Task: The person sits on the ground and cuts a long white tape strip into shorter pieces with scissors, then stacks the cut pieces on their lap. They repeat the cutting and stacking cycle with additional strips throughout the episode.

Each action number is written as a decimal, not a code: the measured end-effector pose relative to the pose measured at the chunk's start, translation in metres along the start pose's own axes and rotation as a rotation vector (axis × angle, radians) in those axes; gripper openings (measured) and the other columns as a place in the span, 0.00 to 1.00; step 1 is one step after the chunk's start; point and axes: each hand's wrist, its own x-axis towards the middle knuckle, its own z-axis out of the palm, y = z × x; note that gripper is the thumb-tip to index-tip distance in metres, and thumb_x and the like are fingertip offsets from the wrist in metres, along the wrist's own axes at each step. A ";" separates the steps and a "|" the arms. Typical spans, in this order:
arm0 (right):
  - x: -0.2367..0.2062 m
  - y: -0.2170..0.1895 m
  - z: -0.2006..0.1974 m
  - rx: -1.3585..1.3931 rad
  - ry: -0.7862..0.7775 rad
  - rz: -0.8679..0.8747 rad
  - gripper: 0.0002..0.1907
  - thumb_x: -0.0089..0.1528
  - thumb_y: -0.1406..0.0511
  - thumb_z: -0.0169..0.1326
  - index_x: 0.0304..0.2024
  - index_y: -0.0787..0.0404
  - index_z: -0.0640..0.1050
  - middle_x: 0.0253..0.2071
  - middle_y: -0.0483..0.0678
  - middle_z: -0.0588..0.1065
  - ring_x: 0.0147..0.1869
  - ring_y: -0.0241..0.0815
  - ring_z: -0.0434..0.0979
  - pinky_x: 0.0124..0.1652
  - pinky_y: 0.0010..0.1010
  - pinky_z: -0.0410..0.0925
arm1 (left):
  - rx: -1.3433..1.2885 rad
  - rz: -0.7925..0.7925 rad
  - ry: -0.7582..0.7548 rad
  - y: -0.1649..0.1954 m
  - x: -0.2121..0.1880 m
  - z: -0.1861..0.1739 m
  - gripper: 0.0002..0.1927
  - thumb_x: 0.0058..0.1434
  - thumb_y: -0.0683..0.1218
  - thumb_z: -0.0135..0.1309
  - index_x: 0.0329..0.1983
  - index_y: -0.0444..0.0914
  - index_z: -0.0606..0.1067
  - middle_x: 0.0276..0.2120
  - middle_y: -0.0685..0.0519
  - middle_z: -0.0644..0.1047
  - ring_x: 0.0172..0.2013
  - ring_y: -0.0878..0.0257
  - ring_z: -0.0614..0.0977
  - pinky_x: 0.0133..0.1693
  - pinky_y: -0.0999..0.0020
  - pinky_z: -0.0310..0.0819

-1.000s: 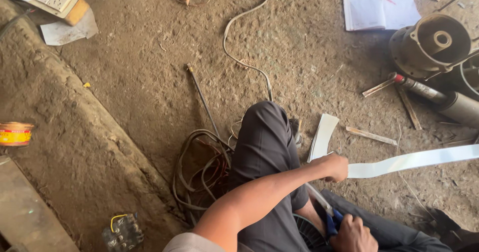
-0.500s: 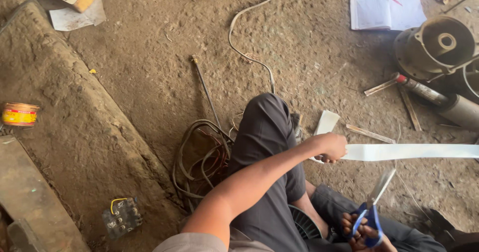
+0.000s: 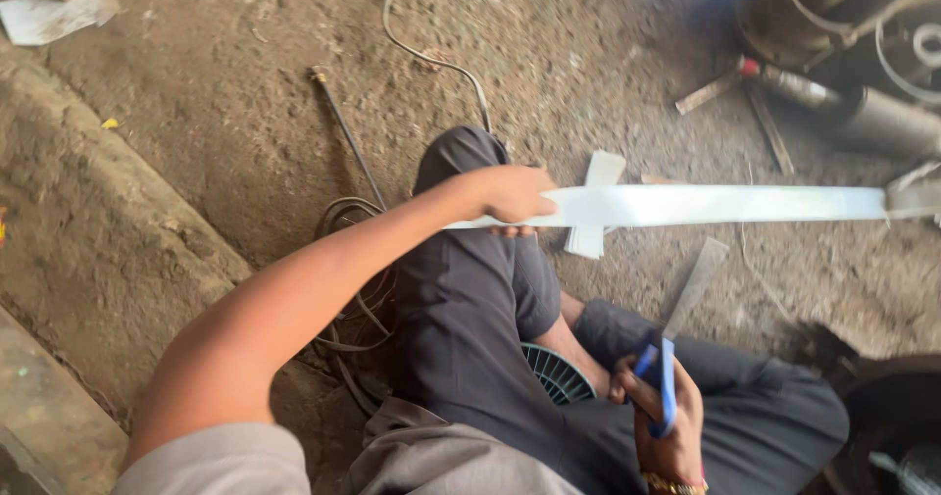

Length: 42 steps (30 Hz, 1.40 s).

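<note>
Above my raised knee point(image 3: 470, 260), my left hand point(image 3: 515, 196) pinches one end of the white strip point(image 3: 716, 204), whose long axis runs sideways away from that knee; my right hand point(image 3: 667, 426), nearer my body, grips blue-handled scissors point(image 3: 671, 358) below the strip

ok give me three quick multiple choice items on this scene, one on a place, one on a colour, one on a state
1. Where does the long white paper strip lie?
A. coiled on the knee
B. stretched level above the dirt floor
C. under the sandal

2. What colour are the scissors' handles?
A. blue
B. red
C. green

3. How are the scissor blades?
A. cutting the strip
B. lying on the floor
C. raised, clear of the strip

Key: 1 B, the left hand holds it out sideways; 2 A, blue loops in the right hand; 3 C, blades point up below the strip.
</note>
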 end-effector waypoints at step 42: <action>0.003 0.012 0.026 -0.029 -0.178 0.320 0.30 0.56 0.47 0.62 0.39 0.68 0.74 0.24 0.46 0.71 0.24 0.36 0.70 0.26 0.25 0.63 | -0.258 -0.216 -0.048 0.023 -0.051 0.070 0.16 0.72 0.51 0.42 0.44 0.35 0.75 0.24 0.53 0.73 0.18 0.67 0.71 0.20 0.68 0.67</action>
